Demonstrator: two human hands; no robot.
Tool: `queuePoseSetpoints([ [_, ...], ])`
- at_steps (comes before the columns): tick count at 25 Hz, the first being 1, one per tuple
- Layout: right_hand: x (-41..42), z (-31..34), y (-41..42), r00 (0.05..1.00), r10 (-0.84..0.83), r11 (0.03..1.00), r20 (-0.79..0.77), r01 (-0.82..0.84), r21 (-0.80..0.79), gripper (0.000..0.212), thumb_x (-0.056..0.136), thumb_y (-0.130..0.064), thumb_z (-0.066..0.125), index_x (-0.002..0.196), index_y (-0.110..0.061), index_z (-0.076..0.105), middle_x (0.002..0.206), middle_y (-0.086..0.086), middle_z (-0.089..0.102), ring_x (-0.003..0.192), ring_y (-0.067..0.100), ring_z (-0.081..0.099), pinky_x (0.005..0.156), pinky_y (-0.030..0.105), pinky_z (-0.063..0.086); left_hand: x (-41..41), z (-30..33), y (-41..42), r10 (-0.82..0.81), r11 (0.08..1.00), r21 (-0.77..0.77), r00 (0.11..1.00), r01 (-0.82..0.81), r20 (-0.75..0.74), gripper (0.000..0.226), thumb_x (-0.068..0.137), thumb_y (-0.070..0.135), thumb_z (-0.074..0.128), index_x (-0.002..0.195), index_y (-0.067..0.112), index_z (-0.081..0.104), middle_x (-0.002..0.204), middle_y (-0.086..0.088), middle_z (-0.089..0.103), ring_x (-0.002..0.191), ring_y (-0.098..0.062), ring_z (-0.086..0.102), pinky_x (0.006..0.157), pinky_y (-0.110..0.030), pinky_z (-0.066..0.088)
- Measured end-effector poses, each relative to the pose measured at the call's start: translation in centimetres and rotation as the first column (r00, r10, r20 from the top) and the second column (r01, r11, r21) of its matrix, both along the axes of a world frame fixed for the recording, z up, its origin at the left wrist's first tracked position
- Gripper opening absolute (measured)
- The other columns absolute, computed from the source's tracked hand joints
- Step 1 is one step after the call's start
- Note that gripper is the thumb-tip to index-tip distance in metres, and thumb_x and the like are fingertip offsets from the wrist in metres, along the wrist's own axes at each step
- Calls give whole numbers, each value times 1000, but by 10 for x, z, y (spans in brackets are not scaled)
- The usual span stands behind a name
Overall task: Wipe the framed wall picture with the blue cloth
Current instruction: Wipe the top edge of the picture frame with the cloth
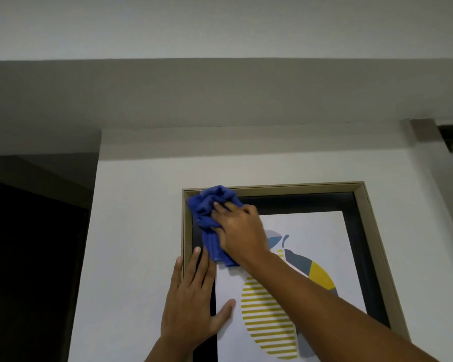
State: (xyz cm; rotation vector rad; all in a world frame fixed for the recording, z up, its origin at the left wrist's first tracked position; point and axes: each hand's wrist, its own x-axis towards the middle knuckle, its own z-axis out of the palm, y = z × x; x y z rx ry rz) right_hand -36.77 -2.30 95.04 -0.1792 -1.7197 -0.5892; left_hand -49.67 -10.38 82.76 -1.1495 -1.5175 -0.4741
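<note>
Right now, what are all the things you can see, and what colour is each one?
framed picture: one, gold-beige frame, dark border, white print with yellow, blue and grey shapes; hanging on the wall.
blue cloth: one, blue, bunched at the picture's top left corner.
wall: white, around the picture.
ceiling: pale grey-white, top of view.
doorway: one, dark, far left.
left hand: one, flat on the picture's left edge, fingers spread.
right hand: one, pressing the cloth against the picture.
</note>
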Motion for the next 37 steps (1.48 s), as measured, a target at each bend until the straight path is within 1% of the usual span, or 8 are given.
queuePoseSetpoints([
  [6,-29,-26,-20,990,-100,993,104,92,81,10,86,-22,63,89,-20,72,100,-3,73,103,17,62,81,37,46,-3,-5,3,-34,999,41,999,34,-11,77,87,67,46,139,11,54,149,-12,50,145,-32,33,123,-49,13],
  [10,-18,-17,-10,988,-96,985,124,76,155,17,92,-21,56,98,-17,71,112,-2,72,111,19,61,87,40,45,0,-3,2,-23,999,45,999,24,-33,80,87,68,48,142,10,50,149,-11,48,144,-31,36,122,-52,17],
  [15,-6,9,11,995,-86,989,55,78,127,25,95,-24,56,116,-16,66,127,1,68,123,18,57,94,42,42,-2,-3,3,27,999,26,999,-27,-21,91,89,72,40,153,9,29,160,-9,31,152,-24,17,123,-51,8],
  [20,42,-8,61,978,22,993,-205,3,119,27,83,-12,62,107,-11,73,111,5,75,106,19,69,82,41,50,-1,-4,2,32,999,23,999,-31,-20,93,89,72,37,156,10,20,166,-8,16,153,-25,12,121,-52,10],
  [23,105,-19,111,948,-101,995,-302,101,-15,34,84,-15,51,109,-7,72,106,12,76,89,29,73,77,42,49,-3,-4,4,45,999,8,999,-45,-15,94,89,73,36,156,11,17,166,-8,14,153,-26,10,121,-54,12],
  [28,181,-29,155,909,-293,943,-296,224,-246,16,84,-7,54,86,-1,69,64,23,68,44,39,57,51,41,49,-2,-4,3,62,998,-32,998,-63,-9,94,89,73,33,156,9,16,167,-9,12,153,-28,9,123,-53,5],
  [33,137,-18,120,899,-229,861,-373,8,-509,26,94,-19,60,112,-1,66,101,24,70,84,43,64,72,45,48,3,-1,-4,57,994,-90,998,-57,3,98,88,77,30,157,9,11,167,-10,8,153,-29,5,121,-54,5],
  [37,70,-22,69,960,-164,922,-227,67,-381,49,98,-39,50,136,-10,51,140,16,54,126,32,51,97,44,42,6,3,-12,66,988,-140,998,-64,12,104,85,81,32,156,8,12,166,-11,10,153,-30,7,117,-55,9],
])
